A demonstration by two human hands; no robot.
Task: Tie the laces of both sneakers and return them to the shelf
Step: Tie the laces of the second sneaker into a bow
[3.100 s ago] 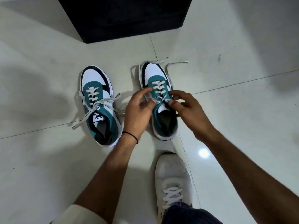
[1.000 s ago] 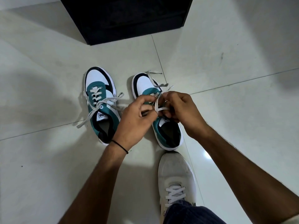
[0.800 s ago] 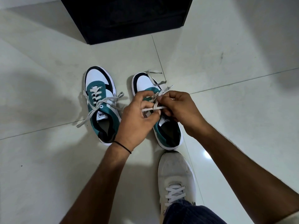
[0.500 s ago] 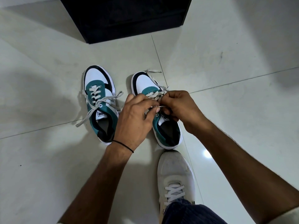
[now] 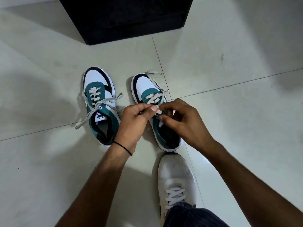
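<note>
Right sneaker point(image 5: 157, 112) — sitting on floor point(image 5: 229, 95) beside left sneaker point(image 5: 100, 108). Left hand point(image 5: 132, 123) and right hand point(image 5: 185, 122) are pinching its laces point(image 5: 154, 97) — soft, limp, likely slippery; gripping near the eyelets is advised.

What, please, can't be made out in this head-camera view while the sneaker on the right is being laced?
- Knot on the right sneaker: covered by the left hand and right hand, so it is unclear whether a bow is formed.
- Black shelf: cut off by the top edge; interior too dark to read.
- Worn white shoe: heel hidden by the trouser leg.
</note>
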